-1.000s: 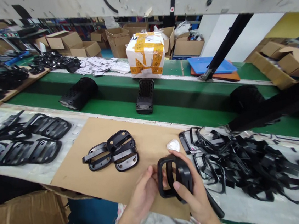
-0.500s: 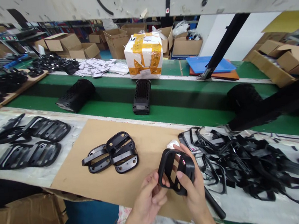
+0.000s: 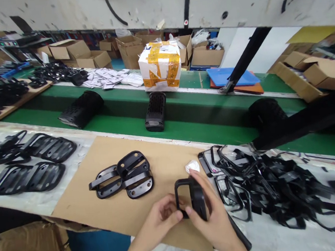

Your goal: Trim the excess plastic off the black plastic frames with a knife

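A black plastic bracket [image 3: 197, 198] is held upright over the cardboard sheet [image 3: 104, 208], seen nearly edge-on with its loop facing left. My right hand [image 3: 215, 220] wraps round its right side, thumb at the lower edge. My left hand [image 3: 162, 222] pinches the lower left corner of the loop between thumb and curled fingers. Several similar black brackets [image 3: 135, 162] lie together on the sheet, left of my hands. A small white item [image 3: 192, 166] rests just behind the held bracket.
Black frames and strips [image 3: 281, 185] are heaped at the right, with a black rod [image 3: 240, 231] beside my right hand. More brackets [image 3: 44, 176] lie at the left. Behind runs a green conveyor [image 3: 119, 120] with black housings and a taped white box [image 3: 160, 66].
The held bracket has turned from an angled, open view to nearly edge-on. Both hands have shifted round it, and the camera view has moved slightly.
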The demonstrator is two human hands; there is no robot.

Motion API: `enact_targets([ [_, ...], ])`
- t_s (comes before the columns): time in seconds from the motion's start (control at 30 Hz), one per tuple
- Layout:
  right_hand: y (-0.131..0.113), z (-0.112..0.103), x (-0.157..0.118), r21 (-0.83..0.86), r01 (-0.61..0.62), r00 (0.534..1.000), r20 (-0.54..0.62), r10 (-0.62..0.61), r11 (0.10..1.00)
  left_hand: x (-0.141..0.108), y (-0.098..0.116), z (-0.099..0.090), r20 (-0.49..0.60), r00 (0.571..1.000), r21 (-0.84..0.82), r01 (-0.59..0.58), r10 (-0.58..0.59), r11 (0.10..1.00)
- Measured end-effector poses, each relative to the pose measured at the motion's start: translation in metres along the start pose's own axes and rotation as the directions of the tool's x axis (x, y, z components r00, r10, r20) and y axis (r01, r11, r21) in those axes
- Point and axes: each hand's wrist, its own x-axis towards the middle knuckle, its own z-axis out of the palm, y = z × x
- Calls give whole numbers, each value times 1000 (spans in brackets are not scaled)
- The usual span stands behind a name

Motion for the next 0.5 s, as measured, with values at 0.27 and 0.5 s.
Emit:
enact_targets([
  [0.27,-6,27,-13,-215,128,992,31,-124,968,27,7,-5,-33,965,551,-198,259,811],
  [0.5,23,-15,-41,-185,-59,997,34,66,981,64,8,-12,-34,885,575,-362,463,734],
])
